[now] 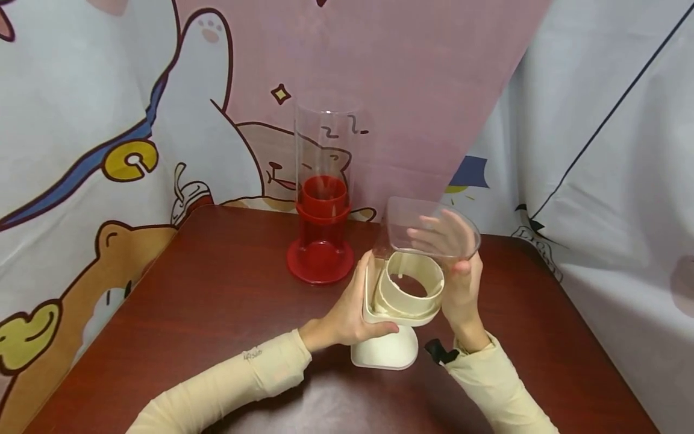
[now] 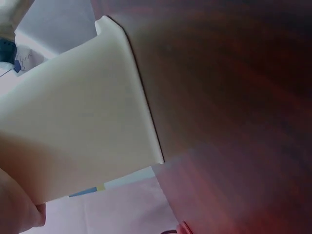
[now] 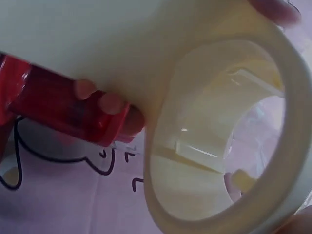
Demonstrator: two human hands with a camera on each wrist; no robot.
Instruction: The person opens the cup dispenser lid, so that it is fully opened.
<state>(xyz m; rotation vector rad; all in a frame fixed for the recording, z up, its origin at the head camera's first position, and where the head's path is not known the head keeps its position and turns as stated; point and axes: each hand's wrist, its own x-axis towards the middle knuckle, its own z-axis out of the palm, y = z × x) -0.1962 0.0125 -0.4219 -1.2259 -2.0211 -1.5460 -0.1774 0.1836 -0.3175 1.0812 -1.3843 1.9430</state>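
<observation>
From my end of the feed, I see the left hand (image 1: 353, 313) clamped on the cream stand (image 1: 400, 317), its thumb along the front edge and its other fingers wrapped round the side. The clear container (image 1: 399, 234) sits atop that stand. At its right side, the fingers of the right hand (image 1: 463, 292) are straight and apart; I can't tell whether they touch the wall. The stand is right of and nearer me than a red-based tube (image 1: 324, 214) on the tabletop (image 1: 217, 289).
</observation>
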